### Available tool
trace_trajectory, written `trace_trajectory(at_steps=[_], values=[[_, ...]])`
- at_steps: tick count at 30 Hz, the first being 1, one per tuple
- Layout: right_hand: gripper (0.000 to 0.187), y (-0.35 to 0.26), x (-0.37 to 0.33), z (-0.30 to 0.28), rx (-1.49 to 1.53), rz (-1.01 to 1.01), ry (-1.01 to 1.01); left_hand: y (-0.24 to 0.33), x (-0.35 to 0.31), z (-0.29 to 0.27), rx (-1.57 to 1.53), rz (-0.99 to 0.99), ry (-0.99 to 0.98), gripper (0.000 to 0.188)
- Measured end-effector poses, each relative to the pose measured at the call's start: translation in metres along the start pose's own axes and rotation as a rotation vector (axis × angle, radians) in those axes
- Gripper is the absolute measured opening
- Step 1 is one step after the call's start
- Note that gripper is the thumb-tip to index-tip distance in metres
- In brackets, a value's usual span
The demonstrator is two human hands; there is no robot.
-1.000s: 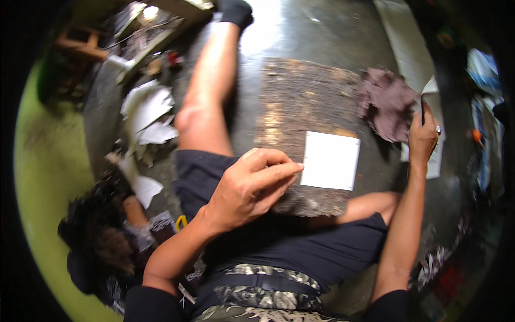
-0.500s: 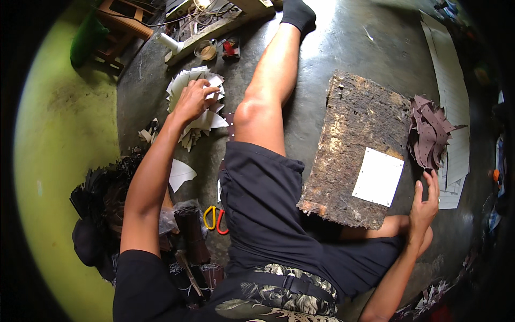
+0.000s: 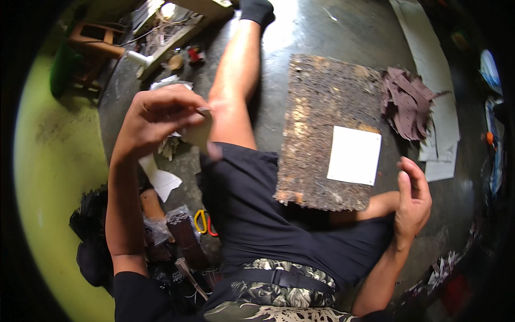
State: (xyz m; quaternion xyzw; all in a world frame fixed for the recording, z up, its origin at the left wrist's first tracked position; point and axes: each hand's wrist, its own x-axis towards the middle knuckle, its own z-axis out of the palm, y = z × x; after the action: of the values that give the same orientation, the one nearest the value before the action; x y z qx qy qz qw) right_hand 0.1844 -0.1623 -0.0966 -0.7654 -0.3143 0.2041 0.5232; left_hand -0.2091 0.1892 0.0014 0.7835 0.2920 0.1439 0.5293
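Raised above my left knee, my left hand point(image 3: 161, 115) pinches a pale cut piece point(image 3: 199, 133), blurred by motion. Behind that hand, and partly hidden by it, lies a stack of white cut pieces point(image 3: 170, 80). My right hand point(image 3: 414, 201) hovers beside my bent right knee, fingers apart and slightly curled, holding nothing. To its left, a rough brown slab point(image 3: 306, 115) rests by my right leg. A white square sheet point(image 3: 354, 155) with small dark dots near its corners lies flat on the slab. Beyond my right hand is a heap of dotted maroon pieces point(image 3: 405, 102).
Scissors with yellow and red handles point(image 3: 200, 221) lie left of my shorts, near bundles of dark strips point(image 3: 185, 233) in plastic. A loose white piece point(image 3: 162, 180) is on the floor. Long pale sheets point(image 3: 432, 75) lie far right; a wooden frame point(image 3: 177, 40) stands far left.
My left hand has lifted from the white stack and come nearer, now with a pale piece in it. My right hand has drawn slightly away from the maroon heap. The view has shifted.
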Motion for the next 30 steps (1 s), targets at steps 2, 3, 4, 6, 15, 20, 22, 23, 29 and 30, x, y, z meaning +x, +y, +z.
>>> trace_trajectory(at_steps=[2, 3, 4, 6, 15, 20, 22, 23, 29, 30], values=[[0.028, -0.022, -0.003, 0.010, 0.293, 0.057, -0.131, 0.039, 0.019, 0.066, -0.062, 0.046, -0.136, 0.021], [0.029, -0.032, -0.005, 0.013, 0.404, 0.100, -0.184, 0.053, 0.030, 0.100, -0.071, 0.037, -0.235, 0.023], [0.029, -0.039, -0.007, 0.015, 0.480, 0.112, -0.239, 0.058, 0.042, 0.143, -0.148, 0.037, -0.247, 0.024], [0.030, -0.046, -0.004, 0.018, 0.505, 0.238, -0.295, 0.062, 0.066, 0.208, -0.170, -0.009, -0.279, 0.026], [0.015, 0.001, 0.010, 0.031, 0.352, 0.324, -0.272, 0.023, 0.085, 0.290, 0.342, 0.278, -0.013, 0.020], [0.014, 0.015, 0.021, 0.034, 0.495, 0.352, -0.283, 0.026, 0.096, 0.279, 0.373, 0.260, -0.083, 0.024], [0.017, 0.017, 0.025, 0.032, 0.530, 0.472, -0.276, 0.035, 0.098, 0.265, 0.396, 0.249, -0.168, 0.031], [0.016, 0.017, 0.024, 0.031, 0.663, 0.446, -0.261, 0.041, 0.097, 0.258, 0.306, 0.115, -0.284, 0.032], [0.014, 0.012, 0.019, 0.024, 0.659, 0.377, -0.202, 0.072, 0.088, 0.203, 0.140, -0.467, -0.631, 0.051], [0.014, 0.012, 0.018, 0.026, 0.610, 0.398, -0.202, 0.076, 0.083, 0.196, 0.266, -0.525, -0.574, 0.047]])
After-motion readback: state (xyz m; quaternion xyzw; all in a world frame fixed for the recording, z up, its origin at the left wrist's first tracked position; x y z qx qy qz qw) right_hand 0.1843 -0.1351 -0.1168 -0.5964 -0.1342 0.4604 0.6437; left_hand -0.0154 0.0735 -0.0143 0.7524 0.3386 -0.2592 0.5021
